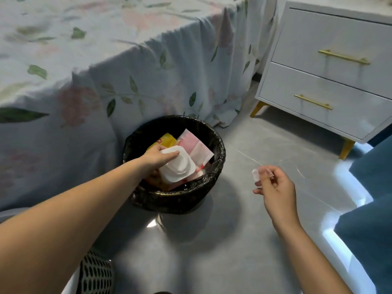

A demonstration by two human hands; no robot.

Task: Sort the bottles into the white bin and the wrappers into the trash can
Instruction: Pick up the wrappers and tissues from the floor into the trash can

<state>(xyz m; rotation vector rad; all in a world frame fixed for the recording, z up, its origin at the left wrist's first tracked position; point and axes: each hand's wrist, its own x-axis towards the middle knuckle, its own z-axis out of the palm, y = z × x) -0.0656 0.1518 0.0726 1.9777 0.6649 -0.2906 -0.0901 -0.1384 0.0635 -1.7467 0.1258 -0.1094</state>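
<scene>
A round trash can (176, 200) lined with a black bag stands on the floor beside the bed. Inside it lie a yellow wrapper (164, 140) and a pink and white wrapper (195, 146). My left hand (158, 157) reaches into the can and grips a white plastic cup-shaped container (177, 166) by its top edge. My right hand (274, 185) hovers over the floor to the right of the can, fingers curled, pinching a small clear bit of plastic (255, 174). A white perforated bin (93, 274) shows at the bottom left edge.
A bed with a floral sheet (106, 66) fills the left and back. At the right rear stands a white nightstand (331, 71) with gold handles and legs. Blue fabric (371, 209) lies at the right edge. Grey tiled floor (233, 240) spreads between them.
</scene>
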